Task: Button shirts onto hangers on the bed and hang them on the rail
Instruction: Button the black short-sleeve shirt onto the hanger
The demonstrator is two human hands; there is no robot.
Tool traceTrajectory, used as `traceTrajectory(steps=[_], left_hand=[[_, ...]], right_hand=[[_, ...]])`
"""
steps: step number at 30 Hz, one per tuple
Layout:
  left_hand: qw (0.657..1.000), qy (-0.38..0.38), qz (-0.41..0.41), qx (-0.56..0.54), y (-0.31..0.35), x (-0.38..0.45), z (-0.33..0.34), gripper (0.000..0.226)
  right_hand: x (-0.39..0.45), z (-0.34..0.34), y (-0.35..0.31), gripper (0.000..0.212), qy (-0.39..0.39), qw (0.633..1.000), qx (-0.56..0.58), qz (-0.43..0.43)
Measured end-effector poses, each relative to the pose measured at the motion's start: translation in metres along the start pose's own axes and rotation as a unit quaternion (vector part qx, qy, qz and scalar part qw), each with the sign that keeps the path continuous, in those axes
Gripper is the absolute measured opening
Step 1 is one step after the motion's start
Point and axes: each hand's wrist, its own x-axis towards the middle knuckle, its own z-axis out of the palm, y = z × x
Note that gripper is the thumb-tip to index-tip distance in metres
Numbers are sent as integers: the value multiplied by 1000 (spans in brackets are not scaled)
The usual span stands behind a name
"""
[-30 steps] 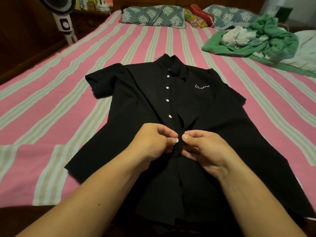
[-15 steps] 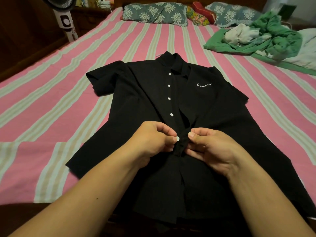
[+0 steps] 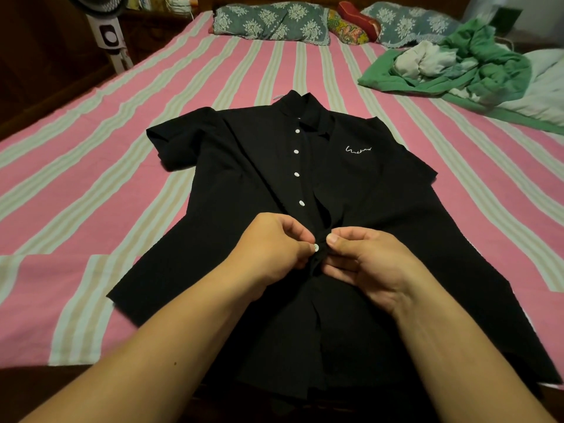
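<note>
Two hands meet at the front placket of a black short-sleeved shirt (image 3: 259, 184) that lies face up, collar away from us, spread on a bed (image 3: 91, 178) covered with a pink sheet striped in pale green and beige. Our left hand (image 3: 271, 248) has its fingers curled and pinches the left edge of the placket right at a white button (image 3: 315, 247), which shows at its fingertips. Our right hand (image 3: 366, 264) pinches the opposite edge of the placket between thumb and forefinger, the thumbnail turned up just beside that button, so the two hands nearly touch. Above them we count four more white buttons (image 3: 296, 152) in a line running up to the collar; we cannot tell whether they are fastened. A small white script logo (image 3: 358, 149) sits on the chest to the right of that line. We cannot make out a hanger inside the shirt, though a pale sliver shows at the collar. Farther off, at the head of the bed, lie patterned grey-blue pillows (image 3: 271, 24) and a red and multicoloured cushion (image 3: 355, 25). On the far right of the bed, well apart from the shirt, sits a heap of green and white clothes (image 3: 457, 71). A standing fan (image 3: 106, 32) is beside the bed at the far left.
</note>
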Motion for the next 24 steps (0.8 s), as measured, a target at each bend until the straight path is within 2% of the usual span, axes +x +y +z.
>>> traceTrajectory(steps=[5,10,14,19,24], left_hand=[[1000,9,14,22,0,-2,2,6],[999,-9,-12,-39,-1,1,-1,6],[995,-47,-34,-86,-1,2,-4,9],[991,-69,-58,-100,-5,6,-6,14],[986,-90,-69,-123,-6,10,-8,14]], right_hand=[[-4,0,-1,6,-12,1000,-1,-11],[-9,0,-2,28,-10,1000,-11,-27],[-8,6,3,26,9,998,-35,-55],[-7,11,6,36,9,995,-52,-80],[-2,14,13,33,53,991,-76,-101]])
